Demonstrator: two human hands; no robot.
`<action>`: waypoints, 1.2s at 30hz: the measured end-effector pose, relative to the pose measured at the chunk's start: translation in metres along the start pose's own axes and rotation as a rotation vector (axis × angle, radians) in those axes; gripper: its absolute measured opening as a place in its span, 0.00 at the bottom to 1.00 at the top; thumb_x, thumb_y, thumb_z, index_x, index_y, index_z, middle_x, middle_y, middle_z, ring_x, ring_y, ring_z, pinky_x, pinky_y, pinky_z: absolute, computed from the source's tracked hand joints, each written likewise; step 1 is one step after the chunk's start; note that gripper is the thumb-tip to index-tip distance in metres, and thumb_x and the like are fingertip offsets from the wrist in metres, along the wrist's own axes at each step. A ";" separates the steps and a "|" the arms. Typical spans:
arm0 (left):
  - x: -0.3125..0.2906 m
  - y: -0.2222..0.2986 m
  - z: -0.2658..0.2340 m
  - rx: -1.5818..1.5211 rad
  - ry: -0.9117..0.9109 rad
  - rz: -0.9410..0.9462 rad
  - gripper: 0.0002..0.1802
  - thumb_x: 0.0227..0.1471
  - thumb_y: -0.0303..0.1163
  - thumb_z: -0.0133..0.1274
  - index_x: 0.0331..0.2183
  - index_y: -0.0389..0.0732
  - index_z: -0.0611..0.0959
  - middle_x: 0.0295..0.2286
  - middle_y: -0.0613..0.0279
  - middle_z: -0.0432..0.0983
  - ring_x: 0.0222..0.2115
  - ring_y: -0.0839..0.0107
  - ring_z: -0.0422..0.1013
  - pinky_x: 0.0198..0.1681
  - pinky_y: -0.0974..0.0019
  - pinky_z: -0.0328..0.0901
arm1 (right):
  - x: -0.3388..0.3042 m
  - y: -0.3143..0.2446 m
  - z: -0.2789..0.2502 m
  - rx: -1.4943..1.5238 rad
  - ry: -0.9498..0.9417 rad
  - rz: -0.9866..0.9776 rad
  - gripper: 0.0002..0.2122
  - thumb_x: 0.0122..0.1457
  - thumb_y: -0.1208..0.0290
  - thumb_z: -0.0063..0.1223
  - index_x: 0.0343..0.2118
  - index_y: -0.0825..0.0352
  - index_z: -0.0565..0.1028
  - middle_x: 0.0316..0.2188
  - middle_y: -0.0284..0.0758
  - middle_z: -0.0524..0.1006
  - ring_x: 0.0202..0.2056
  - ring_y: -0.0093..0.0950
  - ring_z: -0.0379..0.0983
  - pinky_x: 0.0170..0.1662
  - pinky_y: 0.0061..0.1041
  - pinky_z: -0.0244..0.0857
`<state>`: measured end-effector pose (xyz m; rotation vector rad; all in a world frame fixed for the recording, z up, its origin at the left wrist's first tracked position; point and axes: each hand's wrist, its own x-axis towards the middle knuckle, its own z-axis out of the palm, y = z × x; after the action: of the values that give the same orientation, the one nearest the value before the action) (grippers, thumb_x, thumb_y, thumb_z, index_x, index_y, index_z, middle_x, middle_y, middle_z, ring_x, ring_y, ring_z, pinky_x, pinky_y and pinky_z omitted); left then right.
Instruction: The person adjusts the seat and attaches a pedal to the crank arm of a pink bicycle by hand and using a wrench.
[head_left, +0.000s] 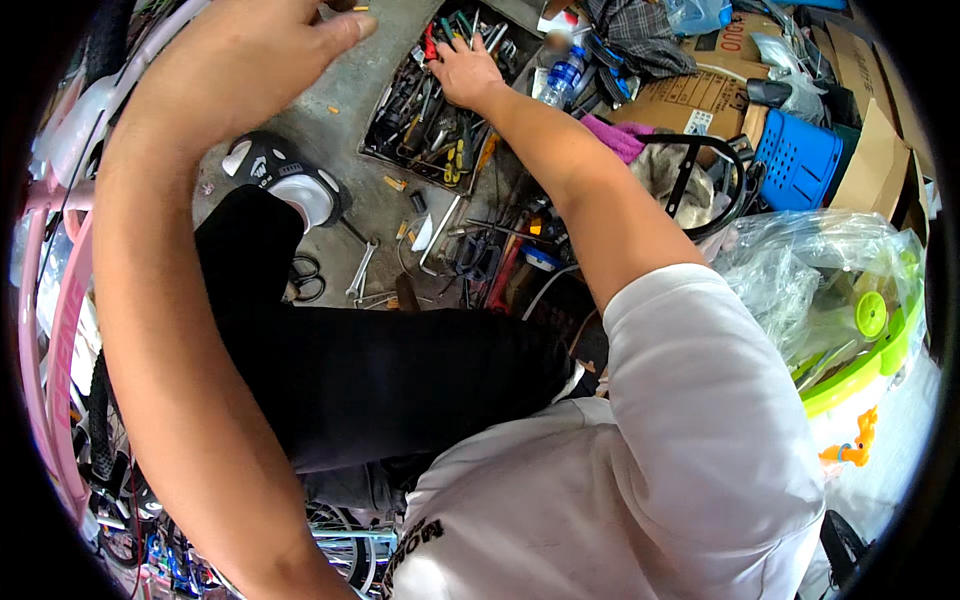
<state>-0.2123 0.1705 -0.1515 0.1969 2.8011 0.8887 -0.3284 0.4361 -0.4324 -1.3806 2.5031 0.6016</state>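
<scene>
Right hand: reaches to the far middle of the scene, over an open tool box on the concrete floor. Fingers spread and slightly bent among the hand tools; no tool seen clasped, though the fingertips partly hide what they touch. Spread probably suits parting a jumbled heap.

Left hand: raised at the far left, cut by the view's far edge. Thumb points right; fingers out of view. Cannot tell whether it is closed or holding anything.

Tools lie heaped at mixed angles, unsorted; the box walls presumably keep them together within reach. On the floor nearer than the box: a metal spanner and a bent metal rod, both loose, perhaps laid there for quick pick-up.

Right of the box: a clear bottle. Farther right, a blue basket. Left edge: a pink bicycle frame, near the left forearm.
</scene>
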 end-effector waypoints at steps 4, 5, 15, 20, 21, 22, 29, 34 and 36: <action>0.001 0.009 0.006 0.116 0.076 -0.039 0.23 0.64 0.42 0.53 0.50 0.33 0.80 0.32 0.51 0.80 0.32 0.62 0.76 0.39 0.60 0.69 | 0.007 -0.018 0.023 0.082 0.131 -0.304 0.19 0.65 0.66 0.43 0.58 0.58 0.74 0.59 0.31 0.73 0.62 0.29 0.65 0.64 0.42 0.55; 0.002 0.009 0.005 0.118 0.071 -0.038 0.23 0.64 0.42 0.53 0.50 0.33 0.80 0.32 0.51 0.80 0.32 0.62 0.76 0.39 0.60 0.69 | 0.010 -0.027 0.023 0.160 0.125 -0.371 0.20 0.65 0.65 0.43 0.60 0.57 0.73 0.61 0.30 0.71 0.62 0.28 0.64 0.64 0.41 0.55; 0.005 0.014 0.002 0.087 0.011 0.044 0.22 0.64 0.43 0.53 0.49 0.33 0.80 0.35 0.48 0.81 0.35 0.57 0.77 0.42 0.59 0.70 | 0.027 -0.046 -0.009 -0.052 -0.224 -0.316 0.24 0.65 0.63 0.49 0.65 0.43 0.67 0.69 0.28 0.62 0.69 0.32 0.55 0.68 0.50 0.46; -0.002 0.011 0.005 0.048 0.015 0.010 0.22 0.64 0.42 0.53 0.49 0.33 0.80 0.35 0.47 0.81 0.35 0.56 0.77 0.42 0.58 0.70 | 0.025 -0.047 -0.016 0.085 -0.294 -0.389 0.27 0.61 0.68 0.51 0.65 0.48 0.65 0.68 0.29 0.64 0.68 0.36 0.56 0.67 0.46 0.52; 0.001 0.012 0.006 0.028 -0.013 0.000 0.22 0.64 0.42 0.53 0.49 0.33 0.80 0.35 0.47 0.81 0.35 0.56 0.77 0.42 0.58 0.70 | 0.022 -0.038 -0.011 0.080 -0.289 -0.387 0.27 0.61 0.68 0.51 0.65 0.48 0.65 0.68 0.29 0.64 0.68 0.36 0.56 0.67 0.46 0.52; 0.002 0.013 0.006 0.008 -0.041 -0.010 0.22 0.64 0.42 0.53 0.49 0.33 0.80 0.35 0.47 0.81 0.35 0.56 0.77 0.42 0.58 0.70 | 0.016 -0.028 -0.004 0.118 -0.239 -0.444 0.26 0.59 0.70 0.51 0.63 0.50 0.67 0.64 0.28 0.68 0.68 0.37 0.57 0.65 0.46 0.54; -0.007 0.010 0.006 0.063 0.023 -0.024 0.22 0.64 0.42 0.53 0.48 0.33 0.81 0.37 0.44 0.81 0.39 0.51 0.78 0.43 0.55 0.70 | -0.023 -0.034 0.017 0.242 0.006 -0.440 0.18 0.59 0.68 0.48 0.52 0.58 0.77 0.58 0.28 0.75 0.65 0.36 0.61 0.62 0.42 0.58; -0.006 0.016 0.006 0.074 0.029 -0.017 0.21 0.64 0.42 0.53 0.48 0.33 0.81 0.37 0.44 0.81 0.39 0.50 0.78 0.43 0.55 0.70 | -0.037 -0.049 0.021 0.301 0.131 -0.292 0.18 0.59 0.67 0.48 0.52 0.59 0.77 0.60 0.29 0.73 0.65 0.34 0.61 0.62 0.40 0.56; -0.002 0.018 0.006 0.031 0.003 -0.027 0.21 0.63 0.42 0.53 0.48 0.34 0.81 0.36 0.44 0.81 0.38 0.50 0.78 0.43 0.54 0.70 | -0.038 -0.049 0.024 0.327 0.107 -0.263 0.18 0.59 0.67 0.49 0.53 0.59 0.77 0.62 0.29 0.72 0.66 0.34 0.60 0.62 0.40 0.56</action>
<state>-0.2080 0.1884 -0.1455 0.1619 2.8151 0.8402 -0.2669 0.4529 -0.4514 -1.6036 2.3069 0.0646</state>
